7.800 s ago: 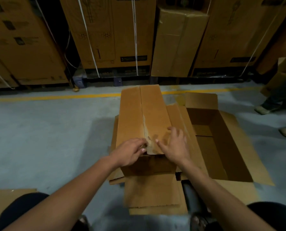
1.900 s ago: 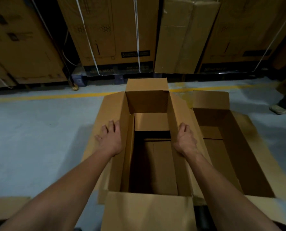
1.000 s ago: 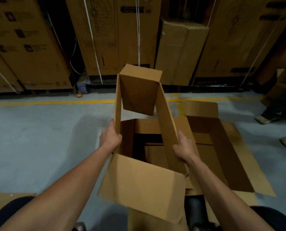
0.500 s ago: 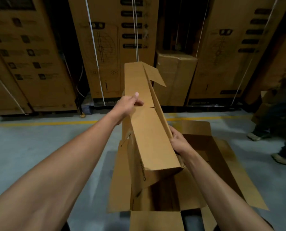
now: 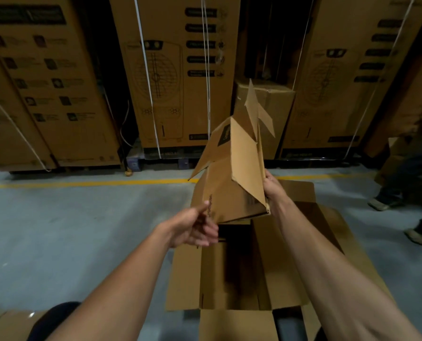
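Note:
A long brown cardboard carton (image 5: 232,173) hangs in the air, tilted, its loose flaps pointing up and away. My right hand (image 5: 273,190) grips its right edge near the lower end. My left hand (image 5: 192,227) is below the carton's lower left corner, palm up, fingers relaxed, the thumb tip touching the cardboard. Beneath them an open carton (image 5: 182,279) sits on the floor, flaps spread, its inside dark. A second open carton (image 5: 328,217) lies beside it on the right, partly hidden by my right arm.
Tall strapped cartons (image 5: 170,77) line the back wall, with a smaller box (image 5: 276,107) between them. A yellow line (image 5: 82,183) crosses the grey floor. A person's legs and shoes (image 5: 416,212) are at the right. Flat cardboard (image 5: 5,326) lies at bottom left.
The carton has swung to the right and tipped. My left hand has let go of its upper part and dropped to its lower left corner. My right hand keeps its grip.

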Demonstrator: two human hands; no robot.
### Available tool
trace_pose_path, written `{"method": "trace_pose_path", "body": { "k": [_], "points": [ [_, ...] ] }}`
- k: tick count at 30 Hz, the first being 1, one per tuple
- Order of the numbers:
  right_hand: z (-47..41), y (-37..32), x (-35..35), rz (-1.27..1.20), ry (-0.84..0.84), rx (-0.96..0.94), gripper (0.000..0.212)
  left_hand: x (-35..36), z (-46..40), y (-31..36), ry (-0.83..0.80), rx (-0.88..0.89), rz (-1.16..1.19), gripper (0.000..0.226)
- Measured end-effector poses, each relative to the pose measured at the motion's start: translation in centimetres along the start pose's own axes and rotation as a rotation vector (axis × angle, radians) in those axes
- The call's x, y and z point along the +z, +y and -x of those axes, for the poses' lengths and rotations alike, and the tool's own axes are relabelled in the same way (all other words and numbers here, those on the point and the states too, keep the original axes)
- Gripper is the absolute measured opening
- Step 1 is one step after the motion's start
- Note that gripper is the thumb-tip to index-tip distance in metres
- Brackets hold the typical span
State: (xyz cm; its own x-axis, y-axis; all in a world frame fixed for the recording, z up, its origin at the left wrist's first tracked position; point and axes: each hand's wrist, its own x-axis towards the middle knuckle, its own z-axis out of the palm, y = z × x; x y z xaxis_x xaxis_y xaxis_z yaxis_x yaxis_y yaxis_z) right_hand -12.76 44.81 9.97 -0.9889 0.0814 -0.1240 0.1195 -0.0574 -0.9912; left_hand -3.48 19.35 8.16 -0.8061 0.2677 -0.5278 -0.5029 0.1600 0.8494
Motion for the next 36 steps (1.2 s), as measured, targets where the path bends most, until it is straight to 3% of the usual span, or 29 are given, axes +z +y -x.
{"method": "trace_pose_path", "body": {
  "k": [2, 5, 9, 11, 13, 16, 19, 22, 28, 32, 36],
  "points": [
    [-0.6, 0.2, -0.2, -0.031, 0.002, 0.011, 0.047, -0.2, -0.9, -3.2, -0.051, -0.106, 0.005, 0.093],
    [-0.9, 0.9, -0.3, -0.056, -0.018, 0.017, 0.051, 0.2, -2.8, -6.9, 0.087, -0.044, 0.372, 0.1],
    [-1.0, 1.9, -0.3, -0.147, -0.061, 0.032, 0.072, 2.2, -4.4, -7.5, 0.135, 0.176, 0.977, 0.077],
    [-1.2, 2.1, -0.4, -0.156, -0.111, 0.082, 0.101, 3.0, -4.5, -6.3, 0.146, 0.239, 1.142, 0.066],
    [-1.8, 2.6, -0.7, -0.127, -0.138, 0.087, 0.114, 3.5, -4.7, -5.1, 0.165, 0.279, 1.223, 0.055],
    [-2.1, 2.4, -0.7, -0.108, -0.174, 0.076, 0.094, 3.4, -5.0, -4.4, 0.228, 0.284, 1.259, 0.042],
    [-2.0, 2.0, -0.4, -0.126, -0.201, 0.088, 0.098, 2.9, -5.1, -4.8, 0.283, 0.261, 1.15, 0.037],
    [-1.6, 2.5, 0.1, -0.117, -0.243, 0.117, 0.06, 2.4, -5.2, -5.6, 0.389, 0.278, 1.085, 0.031],
    [-1.3, 4.4, 0.5, -0.109, -0.257, 0.182, 0.042, 1.1, -5.7, -6.5, 0.486, 0.362, 1.095, 0.034],
    [-1.5, 4.7, 1.3, 0.056, -0.061, 0.133, 0.023, 0.2, -6.2, -5.9, 0.481, 0.418, 1.102, 0.036],
    [-2.4, 4.1, 1.6, 0.344, 0.288, 0.111, 0.029, -0.4, -6.5, -4.5, 0.475, 0.445, 1.118, 0.035]
  ]
}}
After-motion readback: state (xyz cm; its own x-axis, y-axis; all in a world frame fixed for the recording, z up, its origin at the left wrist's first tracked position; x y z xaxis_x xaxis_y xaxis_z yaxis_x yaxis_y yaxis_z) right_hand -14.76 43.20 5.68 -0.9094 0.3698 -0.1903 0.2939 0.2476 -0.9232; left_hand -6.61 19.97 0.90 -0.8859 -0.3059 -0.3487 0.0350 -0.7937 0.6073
